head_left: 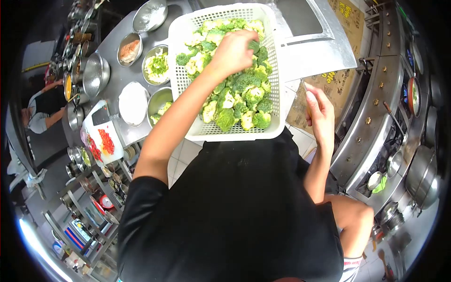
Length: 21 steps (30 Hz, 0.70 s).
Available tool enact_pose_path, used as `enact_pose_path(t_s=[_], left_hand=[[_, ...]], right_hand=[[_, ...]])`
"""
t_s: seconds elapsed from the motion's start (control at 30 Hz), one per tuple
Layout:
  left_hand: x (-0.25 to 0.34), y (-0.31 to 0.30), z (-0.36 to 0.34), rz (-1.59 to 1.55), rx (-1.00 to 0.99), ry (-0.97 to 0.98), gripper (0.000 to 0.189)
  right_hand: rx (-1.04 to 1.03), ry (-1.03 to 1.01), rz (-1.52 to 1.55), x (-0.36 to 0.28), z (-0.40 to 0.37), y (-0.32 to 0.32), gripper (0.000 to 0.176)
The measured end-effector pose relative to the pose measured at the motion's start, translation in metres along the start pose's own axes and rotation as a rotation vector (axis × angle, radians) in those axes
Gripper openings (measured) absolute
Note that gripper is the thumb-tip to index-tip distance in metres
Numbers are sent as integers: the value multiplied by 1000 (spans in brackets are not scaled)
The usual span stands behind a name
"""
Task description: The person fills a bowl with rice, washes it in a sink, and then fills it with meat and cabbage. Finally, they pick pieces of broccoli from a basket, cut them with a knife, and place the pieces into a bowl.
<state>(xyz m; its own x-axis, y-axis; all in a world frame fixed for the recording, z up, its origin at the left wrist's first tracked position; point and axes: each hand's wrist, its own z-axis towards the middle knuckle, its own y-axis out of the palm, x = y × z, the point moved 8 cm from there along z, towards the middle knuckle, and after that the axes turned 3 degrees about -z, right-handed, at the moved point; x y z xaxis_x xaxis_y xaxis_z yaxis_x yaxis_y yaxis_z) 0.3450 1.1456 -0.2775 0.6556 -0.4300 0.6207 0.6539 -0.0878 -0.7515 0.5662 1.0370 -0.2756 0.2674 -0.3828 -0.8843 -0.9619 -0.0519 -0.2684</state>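
Observation:
A white plastic basket [281, 94] with perforated walls holds many broccoli florets [244, 82]. My left hand [234, 52] reaches over the basket, its fingers curled down around a dark green floret [254, 46] near the right side. The fingertips are partly hidden there. To the right of the basket, my right hand [321, 113] is closed around a small knife [304, 84]. Only a short, thin piece of its metal shows above the fingers; the handle is mostly covered.
Left of the basket, metal bowls [149, 16] and a bowl of cut greens [156, 65] stand on the steel counter. A white cutting board [117, 151] carries chopped red pepper. A stove [371, 117] runs along the right. Another person [40, 110] stands at far left.

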Motion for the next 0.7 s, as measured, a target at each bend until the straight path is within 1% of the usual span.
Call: enact_pose_path(t_s=[0.07, 0.13, 0.17, 0.2, 0.27, 0.3, 0.33, 0.37, 0.4, 0.43, 0.47, 0.53, 0.57, 0.6, 0.67, 0.7], left_hand=[[-20, -26, -25, -531, 81, -437, 33], [-26, -43, -54, -1131, 205, -513, 34], [-35, -39, -73, -1467, 196, -517, 37], [-40, -41, -88, -1454, 222, -529, 37], [-33, -42, -115, -1761, 249, -495, 41], [-30, -41, -125, -1823, 323, -582, 31], [-27, -41, -132, -1936, 364, -514, 25], [-25, -42, -141, -1997, 383, -498, 23], [-18, -44, -145, -2059, 402, -478, 24], [-27, -36, -159, -2115, 526, -553, 46], [-25, -36, -164, -2112, 558, -544, 46], [-15, -34, -174, -2173, 719, -631, 53], [-10, -36, -178, -2080, 765, -700, 55], [-6, -37, -180, -2079, 787, -691, 55], [-5, -38, -186, -2006, 847, -754, 58], [0, -42, -187, -2079, 887, -714, 49]], right_hand=[[-96, -39, -25, 0, -4, 4, 26], [-122, -50, -52, -6, -7, 14, 28], [-136, -126, -69, -13, -8, 22, 29], [-155, -201, -88, -19, -9, 31, 30], [-229, -319, -161, -37, -15, 56, 33], [-243, -417, -208, -46, -18, 69, 35], [-256, -517, -255, -54, -21, 82, 36], [-283, -524, -261, -57, -21, 93, 36], [-307, -616, -285, -65, -25, 105, 38], [-330, -710, -307, -73, -30, 116, 39], [-355, -721, -310, -78, -32, 125, 39], [-387, -759, -380, -88, -37, 141, 39], [-383, -817, -355, -92, -39, 147, 39], [-400, -826, -357, -95, -41, 151, 39], [-463, -787, -429, -96, -43, 160, 40], [-470, -793, -432, -97, -43, 163, 40]])
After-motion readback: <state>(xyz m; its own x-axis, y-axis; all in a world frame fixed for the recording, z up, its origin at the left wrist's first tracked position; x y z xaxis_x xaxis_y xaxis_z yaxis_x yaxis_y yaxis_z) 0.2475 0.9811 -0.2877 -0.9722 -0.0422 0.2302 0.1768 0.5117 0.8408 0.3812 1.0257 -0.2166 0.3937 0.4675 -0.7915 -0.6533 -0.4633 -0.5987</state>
